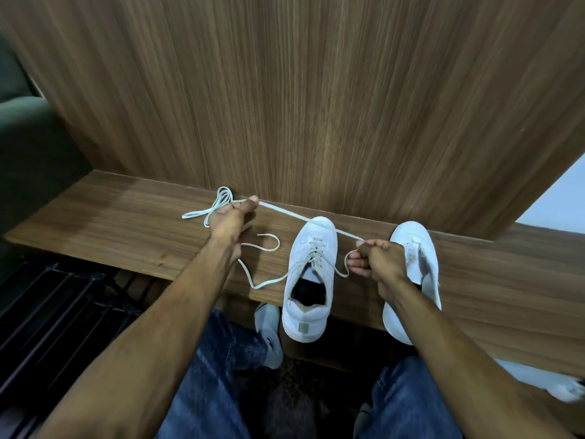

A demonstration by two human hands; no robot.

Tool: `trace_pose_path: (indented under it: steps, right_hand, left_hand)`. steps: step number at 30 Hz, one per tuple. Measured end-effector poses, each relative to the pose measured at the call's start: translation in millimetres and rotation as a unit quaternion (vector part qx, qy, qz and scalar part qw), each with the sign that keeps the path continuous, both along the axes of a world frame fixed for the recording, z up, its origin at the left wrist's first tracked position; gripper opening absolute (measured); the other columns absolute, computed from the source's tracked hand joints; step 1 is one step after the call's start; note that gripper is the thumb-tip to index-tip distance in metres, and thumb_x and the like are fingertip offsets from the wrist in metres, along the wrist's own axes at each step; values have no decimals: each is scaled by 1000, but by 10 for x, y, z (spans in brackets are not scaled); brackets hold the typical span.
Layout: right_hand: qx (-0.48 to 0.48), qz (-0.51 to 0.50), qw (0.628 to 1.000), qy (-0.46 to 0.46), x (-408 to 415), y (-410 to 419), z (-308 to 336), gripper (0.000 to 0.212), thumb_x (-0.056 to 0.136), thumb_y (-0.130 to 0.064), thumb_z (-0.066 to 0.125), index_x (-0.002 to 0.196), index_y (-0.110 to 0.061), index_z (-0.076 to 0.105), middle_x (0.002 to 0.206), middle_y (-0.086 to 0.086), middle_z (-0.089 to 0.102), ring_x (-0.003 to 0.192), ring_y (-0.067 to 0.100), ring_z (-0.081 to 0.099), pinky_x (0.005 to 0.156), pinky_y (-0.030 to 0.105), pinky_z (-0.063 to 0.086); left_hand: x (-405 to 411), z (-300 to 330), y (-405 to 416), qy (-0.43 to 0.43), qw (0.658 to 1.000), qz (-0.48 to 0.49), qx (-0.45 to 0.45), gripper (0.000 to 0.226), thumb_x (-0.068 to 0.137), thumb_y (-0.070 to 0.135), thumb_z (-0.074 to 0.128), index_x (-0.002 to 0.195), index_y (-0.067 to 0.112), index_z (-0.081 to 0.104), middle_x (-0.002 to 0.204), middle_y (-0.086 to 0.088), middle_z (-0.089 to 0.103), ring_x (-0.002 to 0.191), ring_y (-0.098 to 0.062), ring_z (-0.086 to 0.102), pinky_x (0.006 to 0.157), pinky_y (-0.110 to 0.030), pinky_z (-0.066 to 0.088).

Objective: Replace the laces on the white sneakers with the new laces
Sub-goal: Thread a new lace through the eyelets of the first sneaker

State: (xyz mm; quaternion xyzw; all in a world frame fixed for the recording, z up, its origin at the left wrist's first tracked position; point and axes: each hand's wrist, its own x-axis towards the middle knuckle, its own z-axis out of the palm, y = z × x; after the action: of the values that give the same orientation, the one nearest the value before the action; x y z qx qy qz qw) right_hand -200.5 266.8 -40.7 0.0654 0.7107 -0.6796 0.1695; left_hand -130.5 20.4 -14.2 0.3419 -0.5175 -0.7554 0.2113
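Two white sneakers stand on a wooden ledge (126,226). The left sneaker (308,280) is laced, and its lace ends trail loose to the left (269,282) and to the right. The right sneaker (414,248) has no lace that I can see and is partly hidden by my right arm. My left hand (232,220) and my right hand (376,258) each pinch one end of a white lace (297,216) stretched taut between them above the left sneaker's toe. A bundled white lace (215,205) lies behind my left hand.
A wooden wall panel (316,90) rises straight behind the ledge. A dark slatted rack (63,305) is below on the left. My jeans-clad knees and white shoes on my feet show under the ledge. A dark green cushion (28,147) sits far left.
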Motion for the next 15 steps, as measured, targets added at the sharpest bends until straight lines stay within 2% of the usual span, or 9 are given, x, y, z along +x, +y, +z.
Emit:
trace_pose_path:
  steps: [2, 3, 5, 8, 10, 12, 13, 15]
  right_hand:
    - [-14, 22, 1000, 13, 64, -77, -27, 16, 90, 2, 56, 89, -14, 57, 79, 10, 66, 59, 13, 64, 62, 31, 56]
    - [1, 41, 999, 30, 106, -113, -56, 23, 88, 2, 57, 98, -19, 56, 85, 7, 67, 68, 16, 66, 69, 35, 57]
    - [89, 92, 987, 93, 197, -154, -142, 33, 85, -8, 65, 110, -26, 52, 89, 3, 67, 82, 18, 66, 82, 40, 54]
    - [230, 178, 940, 176, 366, -188, -259, 36, 80, -33, 73, 109, -28, 52, 85, -7, 63, 81, 13, 61, 76, 35, 48]
    - [312, 209, 902, 213, 443, -223, -303, 34, 79, -43, 71, 106, -29, 54, 90, -12, 62, 84, 13, 61, 73, 32, 47]
    - [361, 199, 879, 238, 469, -249, -313, 28, 83, -42, 65, 106, -29, 57, 99, -10, 64, 91, 17, 62, 73, 32, 47]
    - [374, 192, 872, 249, 474, -257, -305, 24, 86, -38, 62, 107, -27, 58, 104, -7, 66, 96, 21, 63, 75, 33, 47]
    - [393, 181, 863, 261, 483, -252, -307, 20, 89, -32, 56, 107, -24, 62, 108, -1, 68, 102, 27, 62, 78, 35, 47]
  left_hand:
    - [-61, 71, 72, 60, 997, 28, 39, 22, 82, 12, 73, 72, 19, 54, 71, 1, 66, 64, -10, 62, 53, -21, 48]
    - [-87, 97, 104, 83, 995, 38, 29, 26, 82, 7, 72, 69, 18, 52, 71, 1, 67, 64, -11, 63, 56, -22, 49]
    - [-130, 128, 182, 104, 992, 36, -67, 27, 82, 0, 71, 69, 16, 53, 67, 3, 69, 61, -8, 63, 60, -21, 49]
    - [-143, 65, 286, 98, 961, -42, -257, 26, 80, -8, 69, 72, 16, 61, 61, 9, 68, 61, -7, 62, 68, -24, 52]
    - [-115, -65, 362, 54, 922, -123, -363, 21, 83, -2, 69, 79, 18, 70, 72, 1, 72, 70, -14, 63, 74, -31, 54]
    - [-49, -203, 449, 12, 853, -202, -481, 9, 86, 10, 70, 91, 15, 76, 86, -2, 74, 80, -13, 67, 78, -27, 52]
    - [-15, -272, 484, -2, 819, -235, -524, 11, 88, 15, 69, 95, 14, 77, 88, -1, 73, 83, -15, 68, 78, -25, 50]
    - [45, -390, 547, -20, 781, -292, -552, 17, 91, 22, 63, 98, 13, 76, 85, 0, 67, 83, -19, 65, 77, -29, 48]
